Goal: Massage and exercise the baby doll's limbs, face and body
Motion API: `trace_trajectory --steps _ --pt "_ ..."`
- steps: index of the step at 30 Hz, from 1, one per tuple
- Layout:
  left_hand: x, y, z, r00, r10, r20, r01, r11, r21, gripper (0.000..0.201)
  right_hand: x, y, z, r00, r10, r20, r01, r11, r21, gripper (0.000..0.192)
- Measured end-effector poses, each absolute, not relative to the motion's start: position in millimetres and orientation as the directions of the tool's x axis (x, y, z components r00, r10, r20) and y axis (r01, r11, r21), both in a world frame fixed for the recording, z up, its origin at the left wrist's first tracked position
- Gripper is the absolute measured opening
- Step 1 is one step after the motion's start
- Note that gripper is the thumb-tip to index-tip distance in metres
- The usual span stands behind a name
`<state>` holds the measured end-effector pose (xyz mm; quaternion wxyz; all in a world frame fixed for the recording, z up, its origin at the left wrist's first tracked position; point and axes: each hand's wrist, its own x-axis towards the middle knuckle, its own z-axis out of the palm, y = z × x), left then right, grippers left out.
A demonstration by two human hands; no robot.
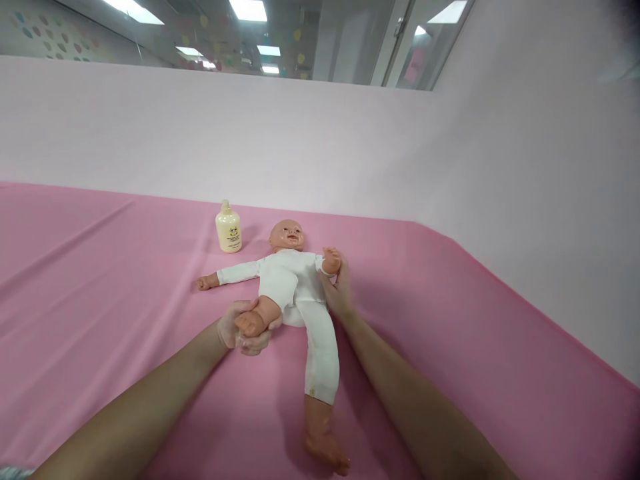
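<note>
A baby doll (293, 277) in a white bodysuit lies on its back on the pink sheet (100, 280), head toward the wall. My left hand (245, 328) is wrapped around the doll's bare bent leg and foot. My right hand (337, 290) holds the doll's arm by the wrist, which is bent up beside its shoulder. The doll's other arm stretches out to the left. Its other leg, in a white trouser leg, points toward me with the bare foot near the lower edge of the view.
A cream-coloured lotion bottle (229, 229) stands upright on the sheet just left of the doll's head. A pale pink wall (350, 133) rises behind and to the right, with glass panels above it.
</note>
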<state>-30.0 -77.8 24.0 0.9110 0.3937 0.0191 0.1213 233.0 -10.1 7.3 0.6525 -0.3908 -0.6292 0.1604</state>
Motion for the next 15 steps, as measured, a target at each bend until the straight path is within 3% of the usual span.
trace_trajectory --steps 3,8,11,15 --pt "-26.3 -72.7 22.8 0.927 0.374 -0.013 -0.248 0.639 0.728 0.051 235.3 -12.7 6.8 -0.032 0.656 0.754 0.386 0.704 -0.596 0.046" --pt "-22.4 -67.8 22.7 0.906 0.419 -0.058 -0.247 0.636 0.731 0.053 237.9 -13.3 8.4 -0.231 0.595 0.770 0.453 0.766 -0.457 0.047" --pt "-22.5 -71.4 27.5 0.907 0.414 -0.070 -0.225 0.621 0.751 0.052 235.9 -13.3 5.2 -0.154 0.644 0.750 0.446 0.722 -0.529 0.055" --pt "-26.0 -79.1 31.5 0.947 0.309 -0.092 -0.117 0.595 0.795 0.051 231.9 -11.5 6.1 0.136 0.724 0.677 0.335 0.609 -0.719 0.071"
